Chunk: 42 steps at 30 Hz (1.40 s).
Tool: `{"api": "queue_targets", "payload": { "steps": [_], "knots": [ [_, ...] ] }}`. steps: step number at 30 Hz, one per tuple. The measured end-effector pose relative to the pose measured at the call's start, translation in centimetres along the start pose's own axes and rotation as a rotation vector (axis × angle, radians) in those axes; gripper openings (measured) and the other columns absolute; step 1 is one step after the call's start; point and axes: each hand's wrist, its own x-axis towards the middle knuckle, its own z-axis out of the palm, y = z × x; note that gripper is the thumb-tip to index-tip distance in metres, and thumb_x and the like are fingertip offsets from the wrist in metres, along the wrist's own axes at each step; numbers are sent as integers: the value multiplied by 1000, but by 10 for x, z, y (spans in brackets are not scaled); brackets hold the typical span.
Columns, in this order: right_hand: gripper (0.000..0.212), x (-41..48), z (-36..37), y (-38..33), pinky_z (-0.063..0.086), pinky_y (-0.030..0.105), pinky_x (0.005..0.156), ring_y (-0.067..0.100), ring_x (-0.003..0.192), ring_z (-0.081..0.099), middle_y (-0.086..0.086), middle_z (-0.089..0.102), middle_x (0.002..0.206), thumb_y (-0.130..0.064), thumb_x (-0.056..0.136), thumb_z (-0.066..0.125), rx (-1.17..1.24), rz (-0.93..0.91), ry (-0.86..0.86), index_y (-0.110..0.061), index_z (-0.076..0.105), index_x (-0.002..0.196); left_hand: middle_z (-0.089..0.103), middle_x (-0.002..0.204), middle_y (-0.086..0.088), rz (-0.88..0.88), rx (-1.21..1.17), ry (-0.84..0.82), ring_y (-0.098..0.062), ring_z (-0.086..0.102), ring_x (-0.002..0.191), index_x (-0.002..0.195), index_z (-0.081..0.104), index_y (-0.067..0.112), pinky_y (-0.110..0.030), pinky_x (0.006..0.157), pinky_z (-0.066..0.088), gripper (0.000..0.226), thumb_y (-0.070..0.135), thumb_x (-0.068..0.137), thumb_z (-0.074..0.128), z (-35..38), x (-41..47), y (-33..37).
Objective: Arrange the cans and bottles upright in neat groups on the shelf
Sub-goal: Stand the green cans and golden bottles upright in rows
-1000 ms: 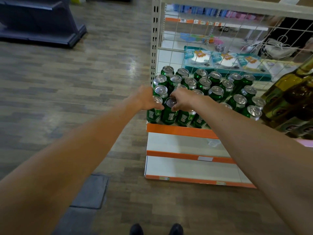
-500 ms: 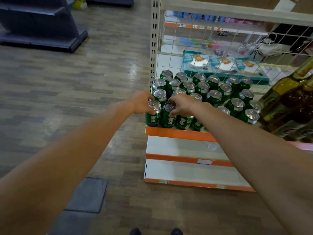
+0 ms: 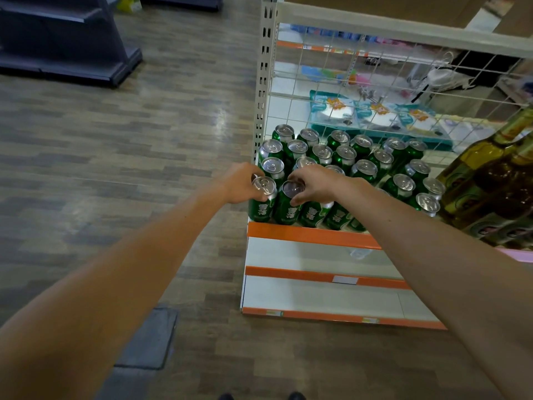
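Several green cans (image 3: pixel 346 157) with silver tops stand upright in rows on the shelf (image 3: pixel 311 235) with an orange front edge. My left hand (image 3: pixel 240 183) grips the front-left corner can (image 3: pixel 262 200) near its top rim. My right hand (image 3: pixel 315 184) holds the neighbouring front-row can (image 3: pixel 287 206) from above, fingers curled round its rim. Both cans stand upright at the shelf's front edge, side by side. Large olive-green glass bottles (image 3: pixel 490 180) stand at the right of the cans.
A white slotted post (image 3: pixel 264 82) and wire grid back (image 3: pixel 389 90) bound the shelf. Two lower white shelves (image 3: pixel 317 295) jut out below. Teal packages (image 3: pixel 375 114) lie behind the grid. A dark shelving unit (image 3: pixel 66 39) stands far left on the wooden floor.
Both hands have stayed on the two front-left cans, shifting slightly down and left with them toward the front corner. The camera view has tilted a little.
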Motion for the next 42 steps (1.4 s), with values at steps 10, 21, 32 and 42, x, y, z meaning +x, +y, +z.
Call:
{"api": "queue_targets", "payload": {
  "steps": [10,21,32,42],
  "knots": [
    [59,-26,3,31,35,47,97,27,116,54,3,60,123,-45,81,74,-247,85,8,-19,55,131,68,110,-9,-12,-19,-6,-25,63,100,122,63,11,-45,94,51,56,23,72,86,1,1,1],
    [68,-29,-3,42,43,45,97,26,123,50,6,55,133,-45,82,74,-196,7,-2,-21,49,141,65,106,-3,-34,-91,33,-23,62,103,122,63,11,-30,82,43,52,18,74,85,6,-6,6],
    [49,-53,4,96,35,43,93,27,112,56,1,63,110,-52,80,73,-188,209,35,-21,62,116,66,118,-4,251,441,140,-25,57,115,132,59,22,-41,101,43,60,56,83,67,32,12,67],
    [77,-52,1,111,42,35,99,26,126,51,3,54,141,-31,78,81,13,70,-26,-21,45,146,62,132,-7,203,423,-45,-25,57,121,137,56,16,-40,101,46,68,33,77,82,36,29,75]
  ]
}}
